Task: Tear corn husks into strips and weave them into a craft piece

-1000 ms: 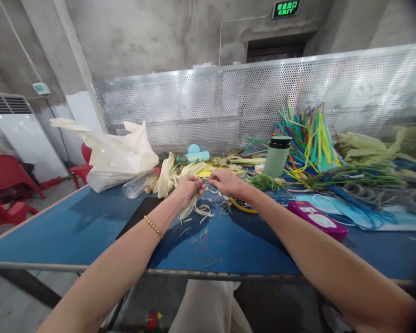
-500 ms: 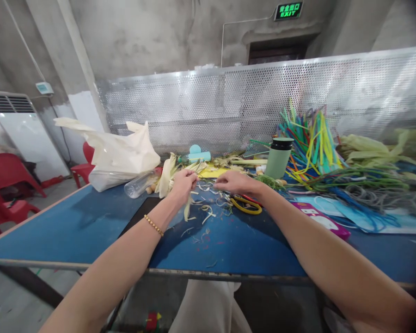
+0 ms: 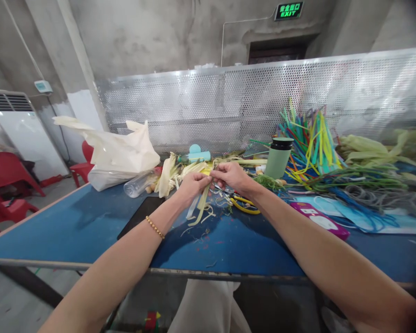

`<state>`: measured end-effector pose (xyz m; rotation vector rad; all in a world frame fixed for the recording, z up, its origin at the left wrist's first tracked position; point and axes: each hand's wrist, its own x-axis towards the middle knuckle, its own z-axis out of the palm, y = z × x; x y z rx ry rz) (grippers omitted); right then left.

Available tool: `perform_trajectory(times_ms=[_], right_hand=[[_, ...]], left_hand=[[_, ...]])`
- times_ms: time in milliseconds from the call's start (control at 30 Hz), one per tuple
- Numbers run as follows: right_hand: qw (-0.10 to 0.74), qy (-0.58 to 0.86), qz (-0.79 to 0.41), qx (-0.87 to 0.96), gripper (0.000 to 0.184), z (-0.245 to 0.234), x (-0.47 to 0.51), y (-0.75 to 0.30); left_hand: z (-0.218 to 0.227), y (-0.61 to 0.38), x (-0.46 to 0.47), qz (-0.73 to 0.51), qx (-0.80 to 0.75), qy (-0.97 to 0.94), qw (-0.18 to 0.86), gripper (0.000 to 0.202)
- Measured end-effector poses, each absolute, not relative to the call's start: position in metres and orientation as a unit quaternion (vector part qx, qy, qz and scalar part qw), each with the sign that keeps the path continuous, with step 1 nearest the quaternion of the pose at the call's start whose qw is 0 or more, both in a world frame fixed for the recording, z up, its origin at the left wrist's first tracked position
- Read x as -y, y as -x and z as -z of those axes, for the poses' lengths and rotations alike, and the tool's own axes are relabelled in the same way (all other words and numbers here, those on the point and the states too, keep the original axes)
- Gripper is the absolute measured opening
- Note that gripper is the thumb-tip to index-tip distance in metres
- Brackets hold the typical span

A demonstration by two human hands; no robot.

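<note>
Pale, husk-like strips (image 3: 204, 203) hang down between my two hands above the blue table (image 3: 242, 254). My left hand (image 3: 193, 186), with a gold bead bracelet (image 3: 155, 227) at its wrist, pinches them from the left. The fingertips of my right hand (image 3: 231, 175) meet those of the left, closed on the strips' upper end; the exact grip is partly hidden. Thin scraps (image 3: 201, 236) lie on the table below. Just right of the hands rest what look like yellow-handled scissors (image 3: 246, 206). More dry husks (image 3: 166, 178) lie behind my left hand.
At the left stand a white plastic bag (image 3: 121, 152) and a clear bottle (image 3: 136, 186), near a flat black object (image 3: 138, 217). A green tumbler (image 3: 279, 159), bundled coloured strips (image 3: 321, 143), green cords (image 3: 350, 178) and a purple pack (image 3: 321, 219) sit at the right.
My hands have come together from apart: the right moved left, the left slightly right. The pale strips now hang between them, farther right than before.
</note>
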<state>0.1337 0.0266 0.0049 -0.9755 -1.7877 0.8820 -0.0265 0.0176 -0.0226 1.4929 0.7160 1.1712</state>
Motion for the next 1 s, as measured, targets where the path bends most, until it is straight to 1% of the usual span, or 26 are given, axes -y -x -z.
perform_trajectory(times_ms=[200,300,367,433,533,667,767,867,1000], right_hand=[[0.394,0.407,-0.299,0.768,0.029,-0.009,-0.025,-0.135],[0.426,0.436,-0.245,0.754,0.021,-0.015,-0.029,-0.146],[0.428,0.472,-0.172,0.751,0.018,-0.020,-0.032,-0.155],[0.327,0.506,-0.112,0.790,0.019,-0.024,-0.034,-0.163],[0.171,0.526,-0.065,0.831,0.020,-0.027,-0.032,-0.170],[0.006,0.567,0.033,0.823,0.017,-0.029,-0.025,-0.174],[-0.099,0.596,0.045,0.795,0.022,-0.027,-0.021,-0.173],[-0.154,0.590,0.039,0.791,0.029,-0.022,-0.021,-0.170],[-0.141,0.591,0.008,0.794,0.038,-0.015,-0.028,-0.176]], left_hand=[[0.019,0.029,-0.018,-0.467,-0.327,-0.655,0.497,0.013],[0.018,0.031,-0.019,-0.472,-0.346,-0.642,0.494,0.011],[0.017,0.032,-0.022,-0.490,-0.365,-0.623,0.488,0.011],[0.016,0.034,-0.024,-0.508,-0.377,-0.608,0.480,0.012],[0.015,0.036,-0.026,-0.531,-0.376,-0.594,0.473,0.013],[0.015,0.039,-0.027,-0.538,-0.379,-0.572,0.489,0.013],[0.017,0.039,-0.028,-0.536,-0.381,-0.559,0.504,0.013],[0.019,0.039,-0.031,-0.545,-0.375,-0.538,0.522,0.013],[0.022,0.041,-0.038,-0.558,-0.347,-0.521,0.545,0.012]])
